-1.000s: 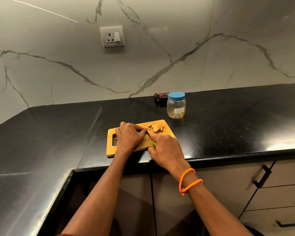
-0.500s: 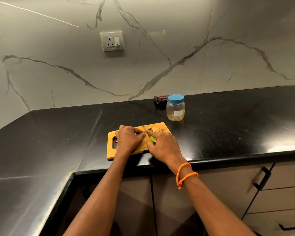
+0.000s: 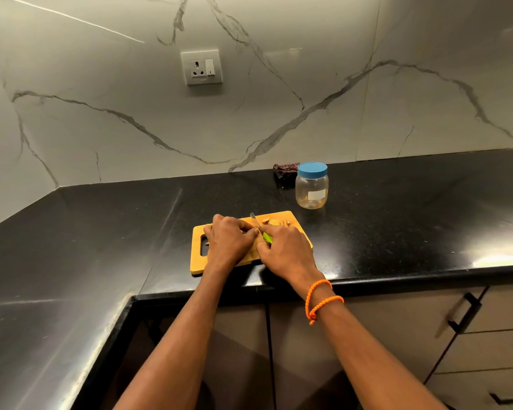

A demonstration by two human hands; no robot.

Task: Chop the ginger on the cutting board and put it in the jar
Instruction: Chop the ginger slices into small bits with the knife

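A wooden cutting board [image 3: 296, 220] lies near the front edge of the black counter. Cut ginger pieces [image 3: 274, 222] sit at its far right corner. My left hand [image 3: 228, 242] is curled over the board's middle, holding down a piece of ginger that is mostly hidden under the fingers. My right hand [image 3: 286, 253] grips a knife with a green handle [image 3: 267, 237], its blade pointing away from me beside my left fingertips. The clear plastic jar [image 3: 311, 186] with a blue lid stands upright behind the board, lid on.
A dark crumpled cloth [image 3: 285, 170] lies against the marble wall behind the jar. A wall socket [image 3: 202, 67] sits above the counter. Cabinet drawers with black handles [image 3: 464, 313] are below at right. The counter [image 3: 101, 232] turns a corner at left.
The knife blade has moved a little further from me along my left fingertips, and the view has tilted up slightly. Both hands stay on the board.
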